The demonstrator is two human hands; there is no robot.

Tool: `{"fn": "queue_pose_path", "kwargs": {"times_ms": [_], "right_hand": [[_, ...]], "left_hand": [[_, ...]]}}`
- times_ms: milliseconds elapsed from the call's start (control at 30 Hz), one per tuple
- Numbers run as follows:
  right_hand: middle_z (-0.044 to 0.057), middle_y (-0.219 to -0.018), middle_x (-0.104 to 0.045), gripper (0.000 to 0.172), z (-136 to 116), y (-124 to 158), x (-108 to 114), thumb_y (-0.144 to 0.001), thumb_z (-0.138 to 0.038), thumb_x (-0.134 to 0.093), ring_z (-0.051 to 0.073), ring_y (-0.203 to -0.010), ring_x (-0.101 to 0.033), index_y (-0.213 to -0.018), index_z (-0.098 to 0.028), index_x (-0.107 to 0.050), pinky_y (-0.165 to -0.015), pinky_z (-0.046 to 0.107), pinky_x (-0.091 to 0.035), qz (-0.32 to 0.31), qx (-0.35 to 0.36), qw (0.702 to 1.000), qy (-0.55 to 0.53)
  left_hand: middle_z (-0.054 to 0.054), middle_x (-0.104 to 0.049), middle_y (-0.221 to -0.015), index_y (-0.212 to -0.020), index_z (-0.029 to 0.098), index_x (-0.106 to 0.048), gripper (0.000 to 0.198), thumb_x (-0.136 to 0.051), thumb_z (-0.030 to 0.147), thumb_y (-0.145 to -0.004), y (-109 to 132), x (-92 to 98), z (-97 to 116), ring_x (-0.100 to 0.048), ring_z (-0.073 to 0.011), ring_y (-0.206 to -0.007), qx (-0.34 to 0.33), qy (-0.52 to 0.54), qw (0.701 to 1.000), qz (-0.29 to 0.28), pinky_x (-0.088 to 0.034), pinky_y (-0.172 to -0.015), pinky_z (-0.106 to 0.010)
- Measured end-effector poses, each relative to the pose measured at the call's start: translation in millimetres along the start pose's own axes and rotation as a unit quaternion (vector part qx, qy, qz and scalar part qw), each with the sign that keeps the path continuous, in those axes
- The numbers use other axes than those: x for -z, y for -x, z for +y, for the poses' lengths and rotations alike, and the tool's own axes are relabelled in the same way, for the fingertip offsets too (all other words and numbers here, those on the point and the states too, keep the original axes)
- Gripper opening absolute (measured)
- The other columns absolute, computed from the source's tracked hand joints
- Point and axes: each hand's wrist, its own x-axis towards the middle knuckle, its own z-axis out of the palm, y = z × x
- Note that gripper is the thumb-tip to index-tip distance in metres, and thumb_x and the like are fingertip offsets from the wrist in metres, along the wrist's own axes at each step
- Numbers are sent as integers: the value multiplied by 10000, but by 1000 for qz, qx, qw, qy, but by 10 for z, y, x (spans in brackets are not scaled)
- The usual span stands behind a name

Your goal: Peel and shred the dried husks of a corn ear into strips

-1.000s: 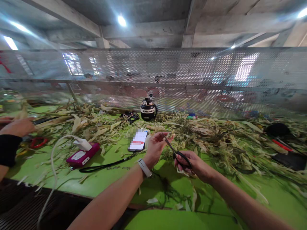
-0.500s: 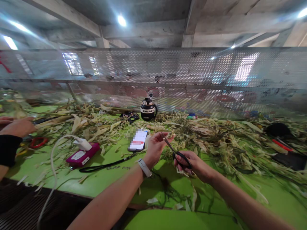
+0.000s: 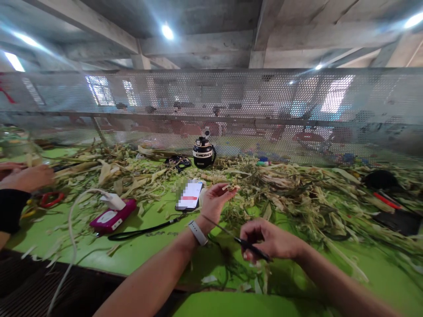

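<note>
Over the green table (image 3: pixel 148 259), here's my left hand (image 3: pixel 214 201), thumb and fingers pinched together on a small pale piece (image 3: pixel 230 187), raised in front of the heap of dry strips (image 3: pixel 287 182)! And lower, nearer to me, my right hand (image 3: pixel 272 240), fingers curled around the black handles of the scissors (image 3: pixel 254 250), well clear of that piece. Look at the blades: one thin line, slanting up and left across the view of my left wrist; whether they touch it, I cannot tell. A pale watch (image 3: pixel 197 232) sits on that same wrist, and just left of my hand lies the phone (image 3: pixel 191 193), screen lit, its black strap (image 3: pixel 142 231) trailing over the tabletop. Farther left, a magenta power strip (image 3: pixel 115 217) with a white plug (image 3: pixel 113 201) in it! Up at the back stands a black bottle (image 3: pixel 202 154), lid flipped open, before the perforated screen (image 3: pixel 165 97). And out at the far left edge, a co-worker's hand (image 3: pixel 29 178) reaches in from a black sleeve (image 3: pixel 13 211), near a red loop (image 3: pixel 51 200).
</note>
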Motion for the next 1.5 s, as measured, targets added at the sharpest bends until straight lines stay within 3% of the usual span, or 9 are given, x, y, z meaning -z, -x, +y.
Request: {"fn": "queue_pose_path", "kwargs": {"times_ms": [167, 333, 400, 467, 533, 600, 1033, 1300, 1500], "right_hand": [[6, -623, -620, 312, 36, 36, 103, -665, -405, -722, 77, -511, -530, -727, -116, -624, -470, 181, -401, 46, 22, 999, 1], [-7, -589, -581, 409, 52, 22, 372, -682, -550, -623, 59, -397, -399, -747, -147, -594, -385, 198, -316, 259, 38, 964, 47], [5, -592, -585, 379, 69, 15, 496, -705, -540, -584, 80, -412, -414, -690, -162, -571, -412, 220, -315, 354, -27, 920, 167], [26, -612, -604, 276, 97, 19, 592, -701, -442, -606, 131, -508, -503, -650, -173, -571, -471, 237, -313, 419, -106, 831, 351], [51, -683, -644, 173, 123, 32, 641, -697, -357, -609, 188, -638, -575, -687, -185, -596, -522, 252, -305, 420, -168, 750, 481], [67, -773, -674, 148, 139, 43, 648, -715, -335, -588, 218, -729, -606, -763, -197, -613, -546, 259, -299, 397, -205, 719, 533], [94, -1042, -620, 300, 189, 63, 715, -779, -402, -529, 241, -862, -616, -988, -195, -592, -587, 271, -340, 420, -223, 667, 573], [47, -829, -664, 220, 180, 176, 834, -746, -400, -573, 192, -753, -599, -785, -198, -648, -573, 248, -313, 302, -213, 734, 569], [52, -839, -671, 142, 124, 269, 833, -703, -319, -634, 214, -776, -602, -780, -206, -671, -565, 250, -311, 265, -188, 736, 593]], "left_hand": [[-38, -725, -790, -720, 151, -690, 245, -810, 241, -527, 0, 17, -1, -660, -162, -802, 22, -8, 1000, -10, -484, -802, -282], [-40, -712, -801, -780, 154, -678, 264, -781, 303, -588, -14, 67, -28, -661, -166, -779, 40, -33, 999, -8, -510, -720, -280], [-33, -708, -800, -819, 165, -658, 300, -782, 312, -588, -10, 68, -21, -664, -168, -763, 45, -31, 999, 1, -522, -679, -281], [-25, -705, -789, -846, 172, -633, 353, -795, 312, -565, 1, 53, -5, -667, -170, -734, 46, -30, 998, 12, -530, -638, -283], [-22, -701, -764, -857, 169, -616, 385, -799, 323, -556, 18, 31, 9, -665, -170, -704, 50, -43, 998, 15, -532, -604, -281], [-21, -697, -738, -853, 164, -610, 381, -787, 348, -571, 37, 12, 15, -661, -171, -692, 49, -61, 997, 5, -532, -587, -279], [7, -640, -603, -642, 143, -610, 261, -781, 324, -561, -6, 39, -29, -580, -93, -586, -5, -154, 987, 42, -427, -566, -198], [19, -600, -577, -653, 139, -602, 355, -788, 413, -526, 70, -10, -20, -569, -111, -527, 61, -124, 990, 9, -498, -557, -260], [19, -593, -548, -705, 164, -631, 272, -687, 427, -667, 109, -18, -18, -538, -116, -477, 18, -207, 976, -65, -454, -473, -230]]}}
